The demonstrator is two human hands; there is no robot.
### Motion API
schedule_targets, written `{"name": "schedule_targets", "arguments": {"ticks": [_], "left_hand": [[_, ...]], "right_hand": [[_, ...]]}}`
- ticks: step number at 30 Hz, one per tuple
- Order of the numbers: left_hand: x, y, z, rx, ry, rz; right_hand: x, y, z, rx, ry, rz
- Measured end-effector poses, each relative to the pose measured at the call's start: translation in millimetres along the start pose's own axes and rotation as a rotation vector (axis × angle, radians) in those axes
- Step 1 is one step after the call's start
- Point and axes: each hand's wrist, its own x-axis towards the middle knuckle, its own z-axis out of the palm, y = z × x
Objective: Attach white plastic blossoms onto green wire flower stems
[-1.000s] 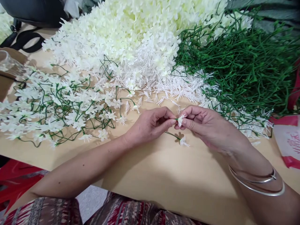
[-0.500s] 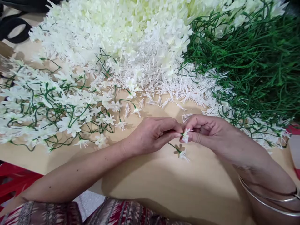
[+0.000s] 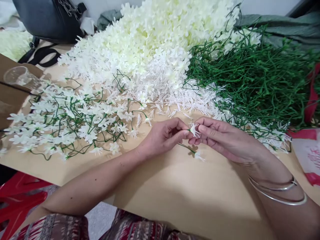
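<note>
My left hand (image 3: 168, 136) pinches the green stem of an artificial flower between thumb and forefinger. The small white flower (image 3: 194, 130) points right from those fingertips, its thin stamens spread. My right hand (image 3: 218, 135) is right beside it, fingers stretched out and loosened; whether a fingertip still brushes the petals I cannot tell. Below my left fingers a second white flower (image 3: 199, 156) hangs from a green stem (image 3: 186, 146), just over the table. Finished-looking white flowers on green stems (image 3: 75, 116) lie in a heap to the left of my left hand.
Loose pale petals (image 3: 155, 36) are piled at the back, white stamens (image 3: 172, 93) in front of them. Green stems (image 3: 260, 76) form a mound at the right. A black bag (image 3: 50, 20), a clear plastic cup (image 3: 21, 76) and a red stool (image 3: 20, 196) are at the left.
The camera view has tilted up, showing more of the back. My right fingers have loosened from their pinch at the flower and straightened; my left hand keeps its pinch.
</note>
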Motion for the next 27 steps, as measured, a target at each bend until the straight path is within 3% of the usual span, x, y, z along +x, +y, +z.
{"name": "schedule_targets", "arguments": {"ticks": [5,12,22,27], "left_hand": [[-2,0,-0.1,-0.044,0.006,-0.042],[-2,0,1.0,0.065,-0.012,0.016],[1,-1,-6.2,0.268,-0.057,0.159],[1,-2,-6.8,0.263,-0.102,0.134]], "right_hand": [[-3,4,1,0.045,0.030,-0.029],[-1,3,9,-0.074,0.088,-0.104],[3,7,9,-0.134,0.107,-0.038],[6,6,10,-0.137,0.082,-0.056]]}}
